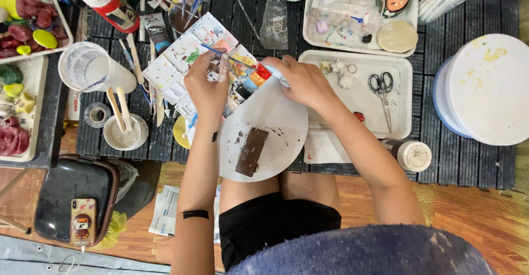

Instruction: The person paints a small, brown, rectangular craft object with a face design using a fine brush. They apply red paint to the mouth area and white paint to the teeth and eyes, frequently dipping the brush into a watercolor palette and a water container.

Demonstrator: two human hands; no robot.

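Fingers (219, 66) of our left hand (206, 85) are pinched around a thin blue-handled paintbrush (228, 57), whose long axis runs from upper left to lower right across the paint palette (182, 60) — the tip end points toward the bright red and yellow wells beside our right hand (303, 82). That right hand is clenched on a small pale tube-like thing (277, 74) at the upper rim of the round white plate (275, 121); what exactly it is we cannot tell, since the fingers cover most of it.

On the plate, below both hands and toward our lap, lies a brown rectangular slab (252, 151), its long axis running nearly top to bottom with a slight tilt. It sits apart from both hands, roughly between them — a little nearer the left wrist.

Around us on the dark slatted desk (468, 159): a white tray (397, 115) with scissors (381, 88) to the right, a clear plastic cup (88, 68) and a small bowl with wooden sticks (125, 132) to the left, and a phone (82, 221) on a dark case near the floor.
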